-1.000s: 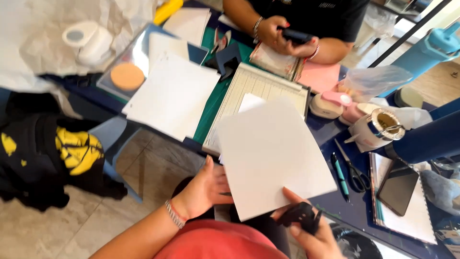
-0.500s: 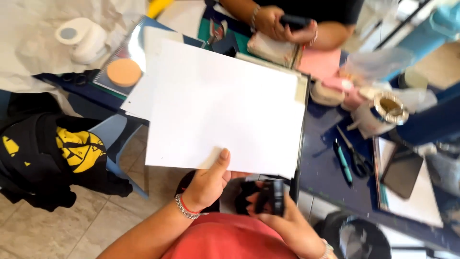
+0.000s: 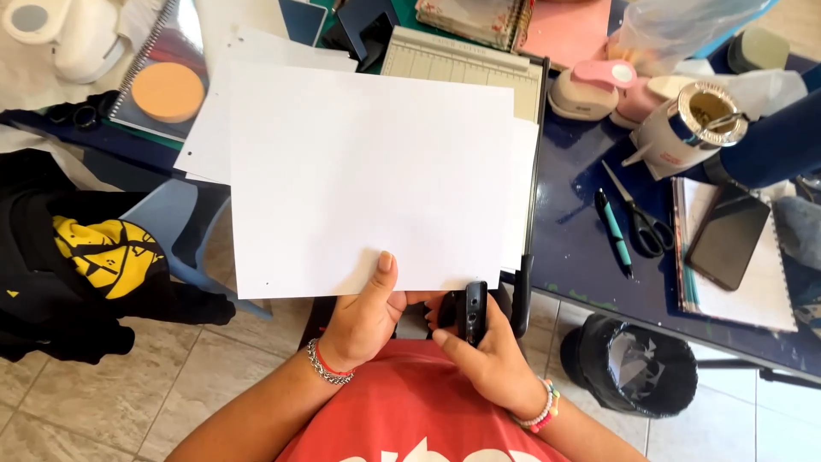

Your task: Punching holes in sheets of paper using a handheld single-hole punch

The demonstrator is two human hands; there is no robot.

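White paper (image 3: 372,175), one large sheet, is held flat by the left hand (image 3: 363,316), thumb pressed on top at the near edge and fingers underneath, a closed pinch that keeps the sheet level and steady. It hovers over the near edge of the table (image 3: 573,248), covering most of a paper trimmer (image 3: 462,64) and a loose stack of sheets (image 3: 209,128) that lie further left. Its long axis runs left to right, with the long near edge facing the person's body and the far edge pointing across the table.

At that near edge, just right of the left thumb, the right hand (image 3: 487,359) is wrapped round a small black punch (image 3: 473,310), closed on it, thumb along its side. The punch stands lengthways toward the sheet, its front end touching or just under the paper's edge; I cannot tell whether the paper is inside its slot. Held so, the two hands bring tool and edge together close to the body.

On the right part of the table lie a teal pen (image 3: 614,229), scissors (image 3: 641,218) beside it, and a phone (image 3: 729,239) on a notebook (image 3: 753,291). A black bin (image 3: 637,368) sits on the floor below.
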